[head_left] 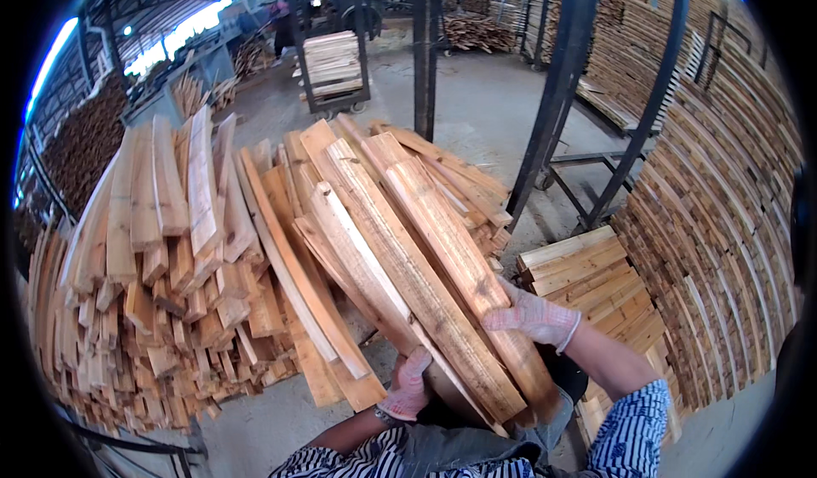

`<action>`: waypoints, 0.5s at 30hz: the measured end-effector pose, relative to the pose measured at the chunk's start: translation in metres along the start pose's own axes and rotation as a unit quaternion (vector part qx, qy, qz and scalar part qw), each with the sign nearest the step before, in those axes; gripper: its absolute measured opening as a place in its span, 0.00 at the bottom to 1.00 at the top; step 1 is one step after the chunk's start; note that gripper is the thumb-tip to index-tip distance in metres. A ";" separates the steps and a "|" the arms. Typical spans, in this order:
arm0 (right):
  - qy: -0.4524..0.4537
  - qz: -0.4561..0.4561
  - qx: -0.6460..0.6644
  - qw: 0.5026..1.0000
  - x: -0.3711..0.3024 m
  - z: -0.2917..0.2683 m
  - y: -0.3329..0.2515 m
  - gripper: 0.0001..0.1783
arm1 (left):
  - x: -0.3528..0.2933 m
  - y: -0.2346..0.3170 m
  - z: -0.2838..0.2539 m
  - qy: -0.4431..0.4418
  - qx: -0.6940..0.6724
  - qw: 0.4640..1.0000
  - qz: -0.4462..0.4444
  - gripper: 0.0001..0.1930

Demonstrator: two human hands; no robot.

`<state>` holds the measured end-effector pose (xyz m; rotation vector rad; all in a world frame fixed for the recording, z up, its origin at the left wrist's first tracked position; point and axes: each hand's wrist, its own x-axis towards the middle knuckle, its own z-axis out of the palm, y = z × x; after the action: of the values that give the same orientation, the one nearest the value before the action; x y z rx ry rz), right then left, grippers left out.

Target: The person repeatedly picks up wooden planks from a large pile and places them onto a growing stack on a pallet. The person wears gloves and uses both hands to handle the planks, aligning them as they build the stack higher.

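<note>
Several long wooden boards [425, 282] lie side by side in front of me, their near ends at my body and their far ends over a heap of boards. My left hand [410, 386], in a pale work glove, grips the boards from their left edge, its fingers partly hidden beneath them. On the rightmost board [455, 244], my gloved right hand [532, 315] is closed over the outer edge. That board sits slightly apart from its neighbour. A thin, light-edged board [362, 253] is on the left side of the bunch.
To the left is a big pile of loose boards [162, 265]. A low stack of boards [596, 282] lies at my right, beside a tall curved-looking wall of stacked wood [723, 214]. Dark metal posts [557, 95] rise ahead. A loaded cart [334, 70] stands farther off on the concrete floor [485, 95].
</note>
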<state>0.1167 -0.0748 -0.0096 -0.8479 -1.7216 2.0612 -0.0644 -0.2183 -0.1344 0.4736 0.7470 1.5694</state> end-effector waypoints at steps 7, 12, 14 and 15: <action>0.071 -0.171 -0.187 0.965 -0.048 -0.009 -0.005 0.67 | 0.011 -0.002 -0.027 -0.066 0.512 0.849 0.117 0.22; 0.165 -0.218 -0.220 0.936 -0.100 -0.045 -0.015 0.69 | 0.055 -0.002 0.050 -0.080 0.163 0.978 0.100 0.33; 0.193 -0.256 -0.198 0.926 -0.130 -0.067 -0.017 0.70 | 0.082 -0.013 0.083 -0.108 0.168 0.972 0.126 0.33; 0.221 -0.267 -0.200 0.916 -0.147 -0.080 -0.020 0.71 | 0.098 -0.025 0.100 -0.129 0.163 0.969 0.135 0.34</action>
<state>0.2779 -0.0957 0.0366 -0.7622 -1.8616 1.0849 0.0084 -0.1031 -0.0934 1.0376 0.7640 1.5977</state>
